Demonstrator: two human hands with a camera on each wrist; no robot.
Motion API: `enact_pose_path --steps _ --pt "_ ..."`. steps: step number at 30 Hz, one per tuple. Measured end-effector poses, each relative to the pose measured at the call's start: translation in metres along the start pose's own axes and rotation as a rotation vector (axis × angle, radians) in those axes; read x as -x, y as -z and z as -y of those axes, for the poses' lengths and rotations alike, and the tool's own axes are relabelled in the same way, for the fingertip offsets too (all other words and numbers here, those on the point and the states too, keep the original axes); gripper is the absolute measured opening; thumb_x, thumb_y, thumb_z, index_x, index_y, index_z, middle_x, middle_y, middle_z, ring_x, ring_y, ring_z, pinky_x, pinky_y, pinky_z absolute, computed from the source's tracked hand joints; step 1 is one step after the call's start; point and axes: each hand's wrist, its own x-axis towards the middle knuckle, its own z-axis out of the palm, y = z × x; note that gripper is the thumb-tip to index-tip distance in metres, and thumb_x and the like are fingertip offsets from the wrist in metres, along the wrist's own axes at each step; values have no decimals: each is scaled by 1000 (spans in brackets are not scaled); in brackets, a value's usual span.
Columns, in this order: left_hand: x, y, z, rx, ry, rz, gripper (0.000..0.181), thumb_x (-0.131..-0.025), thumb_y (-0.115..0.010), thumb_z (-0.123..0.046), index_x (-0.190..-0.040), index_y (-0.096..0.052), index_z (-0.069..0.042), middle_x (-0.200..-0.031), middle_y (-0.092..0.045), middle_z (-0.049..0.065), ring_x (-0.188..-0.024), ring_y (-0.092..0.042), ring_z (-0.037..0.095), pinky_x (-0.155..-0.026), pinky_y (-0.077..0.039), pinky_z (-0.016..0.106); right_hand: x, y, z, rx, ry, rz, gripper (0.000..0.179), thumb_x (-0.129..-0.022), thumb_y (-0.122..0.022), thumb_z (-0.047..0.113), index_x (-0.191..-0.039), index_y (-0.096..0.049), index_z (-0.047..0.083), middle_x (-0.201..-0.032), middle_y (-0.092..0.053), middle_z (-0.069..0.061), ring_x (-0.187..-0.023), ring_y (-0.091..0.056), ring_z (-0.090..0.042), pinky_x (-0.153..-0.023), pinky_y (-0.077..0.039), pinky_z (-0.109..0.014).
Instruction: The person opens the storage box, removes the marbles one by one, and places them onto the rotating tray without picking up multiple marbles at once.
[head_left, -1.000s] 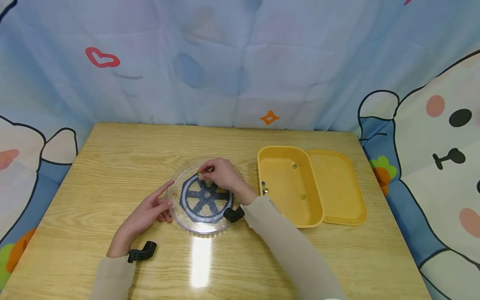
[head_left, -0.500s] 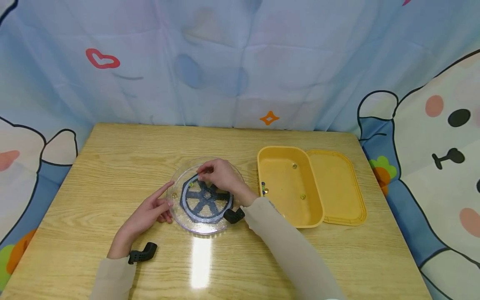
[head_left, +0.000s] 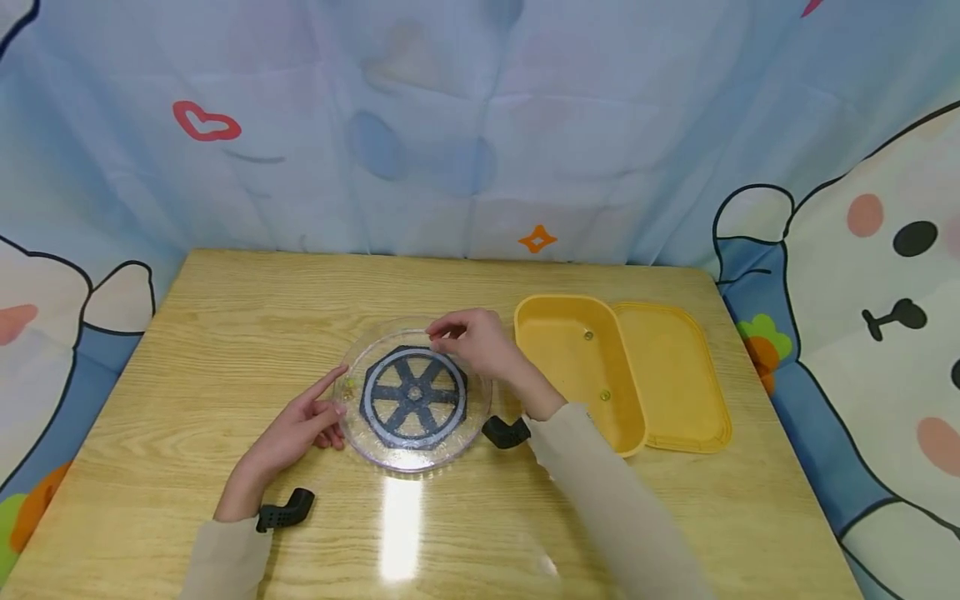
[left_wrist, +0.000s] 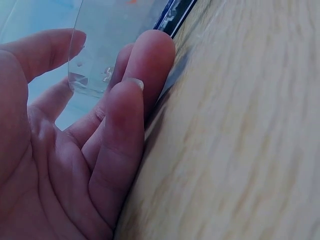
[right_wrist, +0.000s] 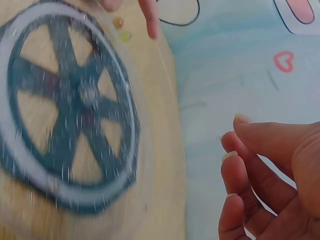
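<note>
Clear dish (head_left: 477, 421) — lying flat between the left and right edges of the wooden surface (head_left: 187, 333), well apart from the back edge. A dark six-spoked wheel (head_left: 414, 393) shows through it; whether it is under the dish or inside, I cannot tell. The left hand (head_left: 296, 425) touches the dish's left rim, index finger stretched out, the fingers apart. Just beside it, inside the dish, sit an orange marble (right_wrist: 118, 22) and a green marble (right_wrist: 125, 35). The right hand (head_left: 480, 342) hovers over the dish's far right part, its fingers loosely bent, thumb close to the index tip, holding nothing. Nearer the surface's right edge stands a yellow tub (head_left: 555, 354) with two small marbles (head_left: 605, 396) visible — its yellow lid (head_left: 678, 379) lies just beside it, towards that edge.
</note>
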Motion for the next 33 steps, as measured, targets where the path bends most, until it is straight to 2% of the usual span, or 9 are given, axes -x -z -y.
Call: enact_pose_path --steps 7,11,15,20,23,27,30,33 --pt "-1 -1 1 3 4 5 63 -105 -52 -18 -160 -23 -21 -82 -64 18 -72 -67 27 -64 -53 30 18 34 -16 29 -44 -44 16 -93 -72 11 -108 -76 9 -102 -71 -1 -89 -61 -20 -71 -52 -34" --pt "0 -1 2 4 12 1 63 -105 -53 -20 -160 -22 -23 -82 -65 17 -73 -67 27 -64 -53 31 25 51 -33 36 -74 -64 16 -93 -72 12 -108 -75 9 -101 -71 -1 -89 -61 -21 -74 -51 -37" --pt "0 -1 3 5 24 -5 63 -105 -53 -22 -160 -23 -26 -83 -65 17 -74 -68 28 -64 -54 32 30 64 -54 27 -91 -80 17 -92 -73 11 -108 -75 4 -100 -71 -4 -90 -62 -23 -78 -51 -38" --pt "0 -1 2 7 16 -1 63 -105 -52 -21 -160 -22 -25 -82 -65 18 -73 -68 28 -64 -54 31 36 77 -80 -87 -107 -69 16 -90 -73 3 -103 -72 -5 -96 -71 -12 -87 -65 -25 -77 -54 -34" --pt "0 -2 2 13 13 2 63 -105 -53 -20 -160 -23 -24 -82 -64 18 -72 -68 27 -63 -54 31 41 85 -89 -137 -133 -49 13 -90 -70 -3 -101 -70 -8 -94 -70 -16 -88 -66 -30 -80 -55 -39" --pt "0 -2 3 14 12 0 63 -105 -53 -19 -160 -23 -22 -81 -64 17 -72 -67 27 -63 -53 31 46 91 -96 -48 -193 12 11 -90 -71 -1 -100 -72 -5 -92 -72 -11 -87 -66 -25 -82 -53 -37" --pt "0 -1 3 10 19 -8 63 -105 -54 -20 -160 -23 -23 -81 -65 16 -72 -67 26 -63 -54 31 48 93 -100 31 -229 120 11 -86 -76 4 -96 -75 0 -88 -72 -4 -82 -64 -18 -79 -49 -31" --pt "1 -1 2 10 18 -11 63 -105 -54 -20 -160 -23 -23 -81 -65 17 -72 -67 26 -63 -53 31 49 93 -105 43 -240 249 12 -84 -78 5 -95 -75 1 -84 -71 -3 -79 -63 -17 -78 -49 -31"
